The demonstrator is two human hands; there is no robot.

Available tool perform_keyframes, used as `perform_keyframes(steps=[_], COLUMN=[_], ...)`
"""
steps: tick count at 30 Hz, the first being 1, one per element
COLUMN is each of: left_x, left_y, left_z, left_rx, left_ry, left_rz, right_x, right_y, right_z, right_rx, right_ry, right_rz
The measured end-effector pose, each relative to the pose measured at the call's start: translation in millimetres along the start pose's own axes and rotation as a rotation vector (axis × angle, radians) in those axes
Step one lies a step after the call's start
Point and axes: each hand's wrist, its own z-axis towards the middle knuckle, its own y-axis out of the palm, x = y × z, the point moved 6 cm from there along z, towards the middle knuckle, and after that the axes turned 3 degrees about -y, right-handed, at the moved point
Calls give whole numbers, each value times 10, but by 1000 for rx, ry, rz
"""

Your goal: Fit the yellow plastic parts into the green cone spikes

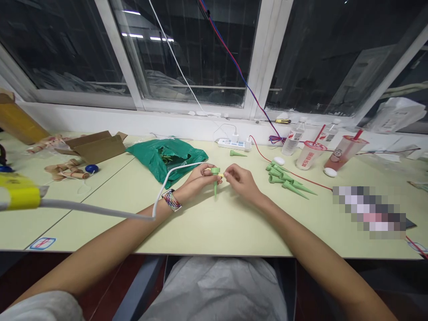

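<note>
Over the middle of the table, my left hand (195,182), with a woven watch band at the wrist, is closed round a green plastic cone-shaped spike (216,189). The spike stands upright, its wide round end on top and its tip pointing down. My right hand (245,180) is closed in a pinch just right of the spike, at a small yellow piece (221,175) beside it. Fingers partly hide that piece. To the right lies a pile of similar green spikes (284,177), and a single green spike (236,154) rests farther back.
Behind my left hand lies an open green plastic bag (154,156). A white cable (100,208) crosses above my left forearm. Farther left are a cardboard box (100,149) and wooden toys (65,170). Drink cups (310,156), a bottle (293,139) and a power strip (230,143) stand at the back.
</note>
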Motion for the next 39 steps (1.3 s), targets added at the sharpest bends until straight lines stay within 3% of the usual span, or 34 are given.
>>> perform_keyframes(steps=[3, 8, 14, 16, 20, 23, 26, 28, 31, 33, 36, 38, 39], left_x=[-32, -63, -149, -125, 3, -21, -156, -227, -178, -52, 152, 212, 208], left_y=[47, 77, 112, 95, 36, 90, 161, 191, 167, 111, 71, 65, 59], left_z=[-39, -42, -17, -31, -79, -82, -81, -94, -99, -124, -207, -226, -212], left_rx=[-34, -38, -163, -123, 90, 15, -129, -173, -98, 33, 195, 220, 201], left_ry=[-21, -24, -161, -111, 64, 9, -192, -290, -179, 18, 283, 342, 320], left_rz=[-15, -82, -222, -163, 77, -46, -278, -344, -268, -75, 289, 400, 389], right_x=[-112, 62, -137, -80, 88, -41, -216, -254, -201, -93, 61, 70, 49], right_y=[44, 109, 118, 165, 249, 175, 92, 78, 92, 148, 345, 400, 361], right_z=[-33, -54, -79, -71, -82, -83, -105, -114, -85, -67, -104, -126, -120], right_rx=[-10, 32, -59, -65, -1, 31, 10, -39, -48, -18, -78, -116, -95], right_ry=[-162, 36, -212, -116, 135, -51, -324, -393, -254, -26, 324, 391, 347], right_rz=[-192, -82, -317, -190, 0, -223, -509, -546, -346, -94, 292, 377, 322])
